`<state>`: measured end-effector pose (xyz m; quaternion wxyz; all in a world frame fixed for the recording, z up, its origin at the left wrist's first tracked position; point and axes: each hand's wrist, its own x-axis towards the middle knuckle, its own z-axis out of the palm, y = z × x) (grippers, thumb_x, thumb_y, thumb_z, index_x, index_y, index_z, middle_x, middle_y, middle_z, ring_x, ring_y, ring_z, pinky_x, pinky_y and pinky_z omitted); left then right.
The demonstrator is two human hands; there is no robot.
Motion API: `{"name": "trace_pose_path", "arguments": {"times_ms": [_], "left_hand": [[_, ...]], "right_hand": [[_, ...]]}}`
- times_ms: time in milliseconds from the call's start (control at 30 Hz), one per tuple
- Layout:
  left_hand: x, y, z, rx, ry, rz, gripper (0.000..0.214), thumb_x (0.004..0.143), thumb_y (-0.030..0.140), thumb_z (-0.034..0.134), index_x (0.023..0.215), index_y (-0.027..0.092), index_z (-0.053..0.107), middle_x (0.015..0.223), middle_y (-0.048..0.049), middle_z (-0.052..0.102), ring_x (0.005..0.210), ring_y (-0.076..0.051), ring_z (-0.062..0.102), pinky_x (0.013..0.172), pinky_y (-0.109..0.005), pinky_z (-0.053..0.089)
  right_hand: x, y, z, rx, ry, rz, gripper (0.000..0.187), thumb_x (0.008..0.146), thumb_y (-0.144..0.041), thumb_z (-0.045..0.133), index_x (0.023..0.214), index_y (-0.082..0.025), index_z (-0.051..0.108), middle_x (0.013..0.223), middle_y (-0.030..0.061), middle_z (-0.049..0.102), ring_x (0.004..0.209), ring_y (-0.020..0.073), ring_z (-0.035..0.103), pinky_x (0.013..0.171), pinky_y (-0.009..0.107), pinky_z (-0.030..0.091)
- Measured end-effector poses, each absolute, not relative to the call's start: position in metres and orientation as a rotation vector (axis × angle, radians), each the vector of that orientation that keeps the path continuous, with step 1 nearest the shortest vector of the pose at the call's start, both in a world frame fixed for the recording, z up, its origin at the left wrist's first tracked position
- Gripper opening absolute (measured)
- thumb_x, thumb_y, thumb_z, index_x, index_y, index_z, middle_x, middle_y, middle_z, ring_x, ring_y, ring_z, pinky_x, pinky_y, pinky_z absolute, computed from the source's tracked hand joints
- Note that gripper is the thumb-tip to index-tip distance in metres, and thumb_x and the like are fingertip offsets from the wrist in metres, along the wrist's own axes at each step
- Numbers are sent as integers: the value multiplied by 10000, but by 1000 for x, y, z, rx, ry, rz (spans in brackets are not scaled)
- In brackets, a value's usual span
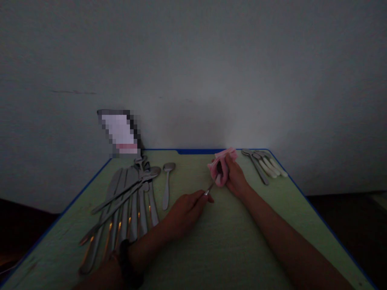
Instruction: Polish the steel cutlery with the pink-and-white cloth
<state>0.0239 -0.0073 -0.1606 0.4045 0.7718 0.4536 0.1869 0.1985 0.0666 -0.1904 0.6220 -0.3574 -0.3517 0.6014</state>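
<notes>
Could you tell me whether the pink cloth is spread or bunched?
Bunched up: the right hand grips the pink cloth around a slim metal utensil.

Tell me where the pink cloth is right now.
In the head view, the pink cloth is bunched in the right hand around a utensil, near the far edge of the table, left of the white-handled spoons.

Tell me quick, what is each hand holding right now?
Left hand: closed, holding the handle of a metal utensil.
Right hand: closed, holding a pink cloth wrapped around the utensil's other end.
</notes>
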Motion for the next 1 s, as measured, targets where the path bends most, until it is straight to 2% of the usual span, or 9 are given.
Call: {"name": "trace_pose_path", "arguments": {"times_ms": [100,200,367,600,833,1000], "left_hand": [[24,-7,-161,1916,1129,467,408,925,394,256,1018,178,590,525,56,407,514,-121,446,532,-217,349],[23,-7,-162,1891,1116,467,409,923,404,263,1013,173,588,524,60,391,511,-117,444,522,-214,343],[23,-6,-163,1911,1106,487,403,929,411,254,987,179,578,542,58,402,531,-119,450,527,-215,340],[25,-7,-164,2086,1136,433,304,925,334,265,903,176,524,706,-5,561,647,-152,534,596,-238,380],[25,-6,-164,2080,1184,437,293,925,330,256,987,189,504,809,-41,625,713,-181,576,653,-258,405],[25,-6,-166,2073,1185,458,303,929,327,247,1026,188,497,907,-61,636,792,-190,592,721,-270,414]], "right_hand": [[200,61,-188,-841,-958,1454,329,648,-454,684,791,-161,639,777,33,677,714,156,626,719,281,485],[200,58,-189,-882,-971,1429,326,639,-442,691,789,-157,644,768,31,678,695,160,630,708,291,492],[200,59,-191,-964,-981,1316,404,702,-545,587,727,-146,643,686,53,676,607,161,621,631,290,492],[174,46,-182,-1121,-725,1200,530,754,-652,419,600,-176,594,519,56,616,573,196,624,592,319,484],[160,41,-186,-1040,-654,1401,420,675,-579,596,734,-164,624,644,55,668,592,181,625,536,285,464],[166,43,-186,-944,-749,1521,378,673,-510,639,784,-149,640,691,54,682,619,163,629,583,262,470]]}}
